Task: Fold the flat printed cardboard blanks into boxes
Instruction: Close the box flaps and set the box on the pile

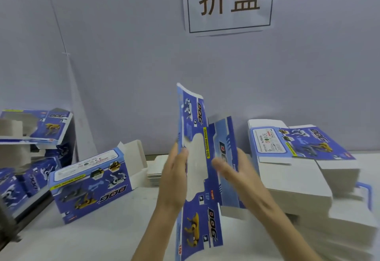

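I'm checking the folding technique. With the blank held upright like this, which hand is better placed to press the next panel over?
Probably the right hand: its fingers lie straight against the blank, free to push, while the left hand grips the blank's edge and steadies it.

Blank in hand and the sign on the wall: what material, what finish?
Blank: looks like thin paperboard, blue printed face, apparently coated; it bows between the left hand and right hand, and the stack's undersides show plain white. Sign: probably plain matte paper, with edges lifting off the wall.
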